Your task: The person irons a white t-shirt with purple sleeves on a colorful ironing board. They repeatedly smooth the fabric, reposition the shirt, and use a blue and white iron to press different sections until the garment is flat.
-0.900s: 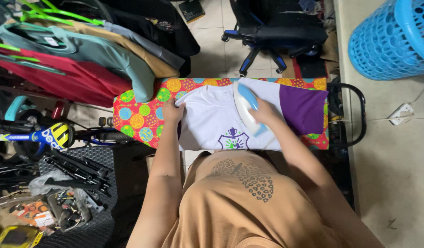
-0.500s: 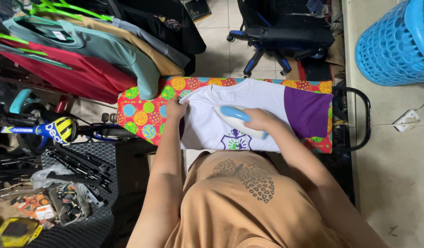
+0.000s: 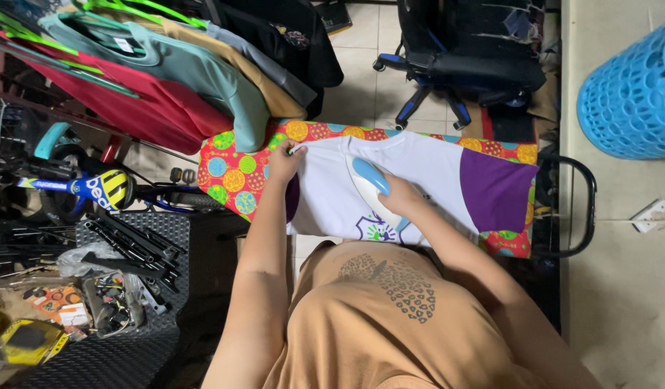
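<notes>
Right hand [image 3: 403, 196] holds iron [image 3: 370, 180], nose pointing away.

Soft, even indoor light, fairly bright. White shirt [image 3: 411, 176] on ironing board [image 3: 231, 173] brightest, no glare. Dark shadow under board's near edge. Left-side clutter dim. Picture mostly sharp; edges bend slightly.

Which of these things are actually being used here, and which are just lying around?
In use: iron in right hand; white and purple shirt pinned by left hand; ironing board.

Lying about: hanging clothes, office chair, blue basket, tools.
</notes>
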